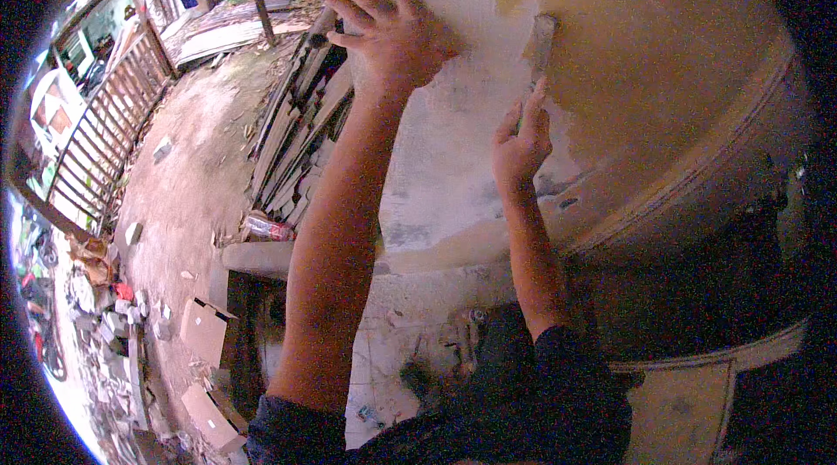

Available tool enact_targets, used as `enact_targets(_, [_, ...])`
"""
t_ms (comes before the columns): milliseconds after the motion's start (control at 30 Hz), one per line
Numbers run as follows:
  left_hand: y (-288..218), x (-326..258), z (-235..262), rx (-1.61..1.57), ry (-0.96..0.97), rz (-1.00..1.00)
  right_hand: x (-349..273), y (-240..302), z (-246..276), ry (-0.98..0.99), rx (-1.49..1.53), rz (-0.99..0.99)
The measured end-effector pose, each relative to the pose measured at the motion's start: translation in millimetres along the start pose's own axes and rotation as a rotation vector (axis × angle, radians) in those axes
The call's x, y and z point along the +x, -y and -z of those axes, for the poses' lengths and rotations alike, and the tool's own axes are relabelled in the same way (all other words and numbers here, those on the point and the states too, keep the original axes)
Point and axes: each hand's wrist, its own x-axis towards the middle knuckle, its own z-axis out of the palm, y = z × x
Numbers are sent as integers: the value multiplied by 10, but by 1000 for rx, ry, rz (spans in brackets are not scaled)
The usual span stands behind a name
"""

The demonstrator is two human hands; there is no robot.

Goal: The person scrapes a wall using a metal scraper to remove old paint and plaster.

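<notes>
A large pale board (453,160), white in parts and covered with a tan patch (636,64) on its right, spreads out in front of me. My left hand (392,38) lies on its far left part, fingers spread, holding nothing. To the right, my right hand (523,138) is closed around the handle of a narrow flat scraper (542,42). The scraper's pale blade meets the board along the border between the white and tan areas. Most of its handle is hidden by my fingers.
Stacked wooden strips (305,134) stand beside the board's left edge. A slatted wooden railing (105,125) borders the dirt ground at left. Rubble (113,325) and cardboard pieces (205,334) lie lower left. A raised rim (689,169) curves along the board's right side.
</notes>
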Motion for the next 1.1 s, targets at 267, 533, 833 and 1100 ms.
enact_targets(267, [35, 28, -50, 28, 10, 1, 176, 25, 39, 24, -40, 39])
enact_targets(533, [46, -35, -37, 64, 36, 8, 287, -82, 49, -119, -13, 274])
enact_targets(833, [-18, -11, 12, 91, 6, 17, 337, -125, 93, -101, -16, 241])
enact_targets(1100, [10, 56, 5, 93, -14, 0, 468, 5, 224, 40, -40, 130])
